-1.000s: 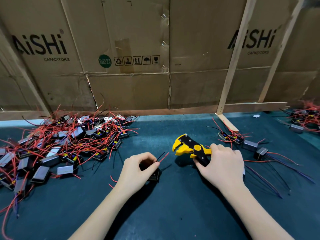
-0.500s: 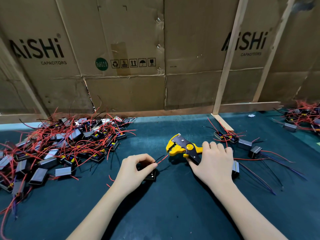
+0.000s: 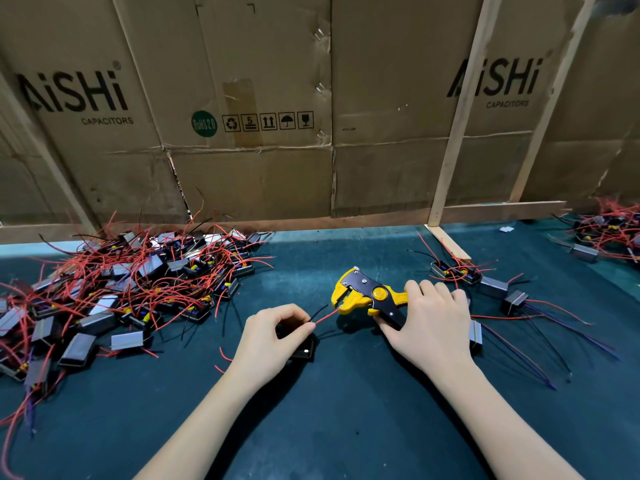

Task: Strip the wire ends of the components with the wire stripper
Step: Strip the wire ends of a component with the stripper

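Head view: left hand [image 3: 268, 336] pinches a red wire [image 3: 326, 316] between thumb and forefinger, fingers curled over a small black component [image 3: 305, 349] lying on the green mat [image 3: 346, 427]. The red wire's free end runs right and up, into the open yellow mouth of the wire stripper [image 3: 367, 296]; contact with the blades can't be made out. A black wire [image 3: 320, 310] sticks up just beside the red one. Right hand [image 3: 431, 327] grips the stripper's handles, fingers wrapped over the top, thumb under the black handle; tool sits centre of the mat, head pointing left.

Far left: big pile of components [image 3: 131, 292], grey-black boxes tangled in red wires. Right of the right hand: a few loose components [image 3: 491, 287] with red and dark wires trailing right; one grey one [image 3: 475, 336] is just beside the wrist. Far right edge: another small heap [image 3: 609, 230].

Behind the mat: cardboard wall [image 3: 270, 161] printed "AiSHi CAPACITORS", wooden slats [image 3: 457, 126] leaning across it.
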Action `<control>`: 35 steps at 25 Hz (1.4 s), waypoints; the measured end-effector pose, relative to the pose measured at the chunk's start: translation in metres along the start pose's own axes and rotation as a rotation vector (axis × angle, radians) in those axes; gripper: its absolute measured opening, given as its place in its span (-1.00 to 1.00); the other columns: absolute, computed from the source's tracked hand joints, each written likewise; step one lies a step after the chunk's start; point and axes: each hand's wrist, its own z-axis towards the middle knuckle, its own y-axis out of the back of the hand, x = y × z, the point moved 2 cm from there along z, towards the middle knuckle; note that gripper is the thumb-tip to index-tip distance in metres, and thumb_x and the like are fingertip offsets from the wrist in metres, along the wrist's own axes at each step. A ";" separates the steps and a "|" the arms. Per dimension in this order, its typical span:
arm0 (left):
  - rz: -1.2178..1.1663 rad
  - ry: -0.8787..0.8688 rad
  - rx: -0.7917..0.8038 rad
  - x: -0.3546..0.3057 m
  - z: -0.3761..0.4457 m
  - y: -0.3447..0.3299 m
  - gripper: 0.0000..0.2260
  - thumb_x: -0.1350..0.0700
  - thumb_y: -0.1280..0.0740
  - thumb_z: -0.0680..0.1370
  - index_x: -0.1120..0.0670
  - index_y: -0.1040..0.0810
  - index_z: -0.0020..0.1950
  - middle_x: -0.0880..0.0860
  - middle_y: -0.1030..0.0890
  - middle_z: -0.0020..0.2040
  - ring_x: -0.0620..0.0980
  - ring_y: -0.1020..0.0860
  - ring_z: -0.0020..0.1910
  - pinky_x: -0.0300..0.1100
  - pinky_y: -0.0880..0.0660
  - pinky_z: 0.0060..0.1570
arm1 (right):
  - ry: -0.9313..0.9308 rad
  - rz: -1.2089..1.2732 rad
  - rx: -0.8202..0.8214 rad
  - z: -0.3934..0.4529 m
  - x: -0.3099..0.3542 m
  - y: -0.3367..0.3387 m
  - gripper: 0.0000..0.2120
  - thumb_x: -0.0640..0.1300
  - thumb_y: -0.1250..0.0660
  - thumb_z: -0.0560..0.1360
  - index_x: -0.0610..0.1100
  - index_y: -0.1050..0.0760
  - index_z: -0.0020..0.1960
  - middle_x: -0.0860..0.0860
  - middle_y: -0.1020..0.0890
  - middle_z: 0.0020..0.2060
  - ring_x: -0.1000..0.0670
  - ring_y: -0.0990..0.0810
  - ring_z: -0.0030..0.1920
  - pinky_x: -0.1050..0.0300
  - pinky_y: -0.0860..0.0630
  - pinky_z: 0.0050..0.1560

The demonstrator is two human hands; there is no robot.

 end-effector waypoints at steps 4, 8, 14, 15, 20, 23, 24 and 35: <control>0.005 0.007 -0.025 0.001 0.000 -0.001 -0.86 0.12 -0.45 0.50 -0.04 -0.60 -0.25 -0.11 -0.64 -0.30 -0.12 -0.57 -0.26 -0.39 -0.42 -0.20 | 0.006 0.024 0.008 0.000 0.000 0.001 -0.45 0.31 -0.49 0.22 -0.16 -0.41 -0.27 -0.06 -0.50 -0.38 -0.16 -0.48 -0.33 0.00 -0.27 -0.22; 0.014 -0.006 -0.014 0.001 0.000 0.000 -0.82 0.12 -0.46 0.49 -0.09 -0.58 -0.27 -0.14 -0.64 -0.29 -0.13 -0.58 -0.24 -0.42 -0.42 -0.20 | 0.009 0.031 0.024 0.000 0.000 0.001 -0.46 0.32 -0.47 0.24 -0.15 -0.41 -0.26 -0.06 -0.51 -0.38 -0.16 -0.49 -0.32 0.00 -0.28 -0.22; 0.015 -0.010 -0.005 0.001 0.001 -0.002 -0.85 0.12 -0.45 0.50 -0.07 -0.59 -0.25 -0.13 -0.64 -0.29 -0.14 -0.58 -0.24 -0.36 -0.44 -0.16 | 0.023 0.034 0.062 0.001 0.004 0.003 -0.47 0.31 -0.48 0.24 -0.14 -0.41 -0.29 -0.05 -0.52 -0.40 -0.15 -0.50 -0.34 0.00 -0.29 -0.22; 0.013 -0.009 -0.001 0.002 0.001 -0.002 -0.85 0.12 -0.45 0.50 -0.06 -0.60 -0.25 -0.12 -0.64 -0.30 -0.14 -0.58 -0.25 -0.33 -0.45 -0.15 | 0.027 0.037 0.066 0.002 0.004 0.004 -0.47 0.30 -0.49 0.24 -0.14 -0.40 -0.31 -0.04 -0.51 -0.42 -0.15 -0.51 -0.36 0.01 -0.29 -0.23; 0.013 -0.008 0.007 0.002 0.000 -0.002 -0.87 0.11 -0.45 0.51 -0.03 -0.61 -0.23 -0.11 -0.64 -0.29 -0.14 -0.57 -0.25 -0.31 -0.45 -0.13 | 0.033 0.034 0.134 0.004 0.004 0.006 -0.48 0.30 -0.48 0.25 -0.09 -0.33 -0.37 -0.03 -0.52 -0.47 -0.14 -0.56 -0.40 0.05 -0.18 -0.26; 0.010 -0.008 0.007 0.002 0.000 -0.002 -0.87 0.11 -0.45 0.50 -0.04 -0.61 -0.24 -0.12 -0.64 -0.28 -0.15 -0.58 -0.24 -0.32 -0.45 -0.13 | -0.016 0.008 0.223 0.003 0.003 0.004 -0.52 0.38 -0.34 0.34 -0.04 -0.41 -0.30 0.01 -0.59 -0.35 -0.12 -0.62 -0.25 0.08 -0.18 -0.27; 0.011 -0.009 0.008 0.002 0.000 -0.002 -0.87 0.11 -0.45 0.51 -0.04 -0.61 -0.24 -0.12 -0.64 -0.28 -0.14 -0.58 -0.23 -0.31 -0.45 -0.12 | -0.045 -0.020 0.248 0.004 0.003 0.004 -0.52 0.41 -0.29 0.35 -0.02 -0.46 -0.27 0.02 -0.60 -0.31 -0.10 -0.62 -0.21 0.09 -0.20 -0.29; 0.032 -0.044 0.033 0.005 0.002 -0.003 -0.88 0.06 -0.42 0.53 -0.08 -0.62 -0.22 -0.18 -0.65 -0.25 -0.15 -0.56 -0.13 -0.26 -0.45 -0.05 | -0.115 0.026 0.031 0.001 -0.002 -0.002 -0.45 0.32 -0.47 0.26 -0.18 -0.45 -0.24 -0.07 -0.53 -0.38 -0.18 -0.52 -0.32 -0.02 -0.32 -0.21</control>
